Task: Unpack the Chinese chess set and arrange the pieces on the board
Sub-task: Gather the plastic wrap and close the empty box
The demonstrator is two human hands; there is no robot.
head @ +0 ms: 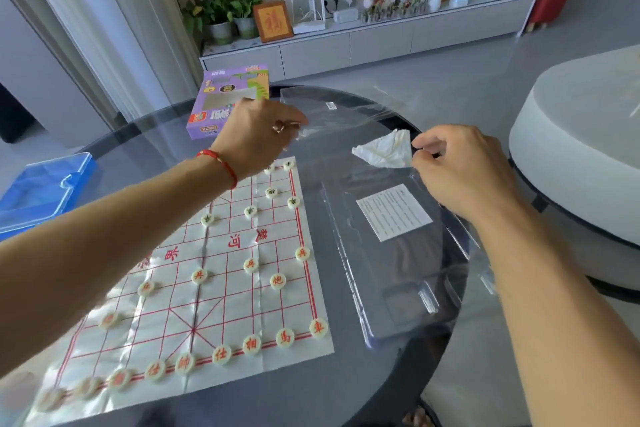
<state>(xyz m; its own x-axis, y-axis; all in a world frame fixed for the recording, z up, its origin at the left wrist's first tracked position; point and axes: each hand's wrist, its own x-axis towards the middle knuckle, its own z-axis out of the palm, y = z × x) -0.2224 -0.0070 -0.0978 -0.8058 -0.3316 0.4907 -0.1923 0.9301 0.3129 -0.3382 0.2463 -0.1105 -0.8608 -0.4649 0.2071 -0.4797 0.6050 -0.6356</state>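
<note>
A clear plastic bag (332, 114) is pinched by the left hand (263, 135); the right hand (460, 166) pinches another bag's edge. Green pieces (272, 192) beneath could be swept off the board (194, 308).

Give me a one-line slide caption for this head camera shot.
Both hands, left hand and right hand, pinch clear plastic bag beside the paper board holding chess pieces.

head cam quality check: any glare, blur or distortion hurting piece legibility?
Head view: glare on the glossy board and glass table; pieces near the lower-left edge smear into blur, near-right ones read sharply; wide-angle bends the cabinet; left hand slightly motion-blurred.
</note>
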